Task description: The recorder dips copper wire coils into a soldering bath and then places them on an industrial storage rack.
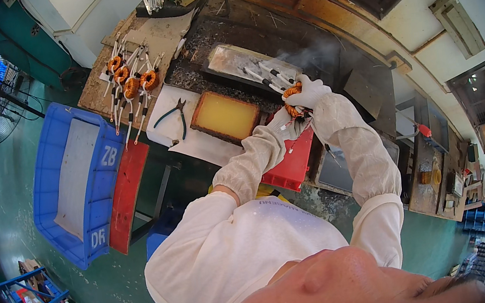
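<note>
My right hand (312, 91), in a white glove, is closed around orange copper-wound ring coils (292, 91) with white and black leads. Just below it, my left hand (281, 125), gloved as well, is closed at the lower coil of the same bunch. The leads (269, 73) point up and to the left, their ends over the silvery surface of a dark rectangular solder pot (227, 60). Whether the tips dip into the metal is too small to tell. Pale smoke drifts at the pot's right side. Both hands partly hide the coils.
A rectangular pan of yellow liquid (226, 117) and green-handled cutting pliers (174, 117) lie left of my hands. Further left are several more ring coils (131, 87) on a board, with a blue bin (70, 248) below. A red tray (294, 166) sits under my hands.
</note>
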A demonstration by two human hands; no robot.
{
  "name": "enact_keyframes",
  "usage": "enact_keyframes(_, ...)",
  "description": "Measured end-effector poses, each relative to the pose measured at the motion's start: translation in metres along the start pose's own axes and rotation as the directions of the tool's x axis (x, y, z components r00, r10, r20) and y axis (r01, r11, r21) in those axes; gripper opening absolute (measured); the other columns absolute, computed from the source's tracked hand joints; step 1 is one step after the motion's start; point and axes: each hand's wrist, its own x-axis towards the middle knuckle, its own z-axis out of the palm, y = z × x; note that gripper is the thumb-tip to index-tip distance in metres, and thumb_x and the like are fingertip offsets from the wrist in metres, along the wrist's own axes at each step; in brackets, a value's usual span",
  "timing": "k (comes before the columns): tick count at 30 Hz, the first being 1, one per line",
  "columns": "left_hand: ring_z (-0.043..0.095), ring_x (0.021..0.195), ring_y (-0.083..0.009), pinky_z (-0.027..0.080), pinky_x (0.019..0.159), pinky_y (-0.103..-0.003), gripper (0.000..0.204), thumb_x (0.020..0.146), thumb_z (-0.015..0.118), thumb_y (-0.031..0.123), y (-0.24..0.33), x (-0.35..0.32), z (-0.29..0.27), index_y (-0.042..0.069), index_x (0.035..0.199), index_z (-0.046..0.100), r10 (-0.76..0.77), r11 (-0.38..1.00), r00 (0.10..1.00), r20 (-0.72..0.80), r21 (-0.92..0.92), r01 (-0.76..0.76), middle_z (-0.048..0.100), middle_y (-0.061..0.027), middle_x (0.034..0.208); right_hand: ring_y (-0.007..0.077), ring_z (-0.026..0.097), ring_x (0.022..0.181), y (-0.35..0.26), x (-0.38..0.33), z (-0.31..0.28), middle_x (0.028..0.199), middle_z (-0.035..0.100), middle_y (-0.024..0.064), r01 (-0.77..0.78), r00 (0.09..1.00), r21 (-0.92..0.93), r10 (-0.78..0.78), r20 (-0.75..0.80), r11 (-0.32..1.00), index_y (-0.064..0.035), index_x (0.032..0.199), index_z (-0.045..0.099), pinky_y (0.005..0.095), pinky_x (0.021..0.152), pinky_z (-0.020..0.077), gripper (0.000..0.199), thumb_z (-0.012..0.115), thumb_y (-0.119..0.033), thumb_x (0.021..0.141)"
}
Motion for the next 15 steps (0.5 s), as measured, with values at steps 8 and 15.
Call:
enact_keyframes(8, 0.065, 0.090, -0.0222, 0.059, 0.079, -0.035, 0.037, 0.106, 0.039, 0.038, -0.009, 0.008, 0.021, 0.007, 0.124, 0.048, 0.017, 1.000, 1.000, -0.008, 0.016, -0.017, 0.062, -0.0090, 0.108, 0.0387, 0.057, 0.119, 0.006, -0.018, 0.001, 0.130, 0.055, 0.0239, -0.034, 0.998, 0.010, 0.034, -0.054, 0.999, -0.0233, 0.144, 0.044, 0.0397, 0.100, 0.0462, 0.099, 0.071, -0.069, 0.061)
enact_keyframes(15, 0.065, 0.089, -0.0223, 0.059, 0.078, -0.036, 0.038, 0.106, 0.039, 0.039, -0.037, -0.008, 0.025, 0.007, 0.124, 0.048, 0.005, 0.999, 1.000, -0.028, 0.043, -0.004, 0.062, -0.0090, 0.108, 0.0400, 0.057, 0.119, 0.021, -0.042, 0.000, 0.129, 0.054, 0.0245, -0.073, 0.995, 0.039, 0.075, -0.061, 0.997, -0.0252, 0.145, 0.043, 0.0411, 0.100, 0.0460, 0.098, 0.071, -0.070, 0.062)
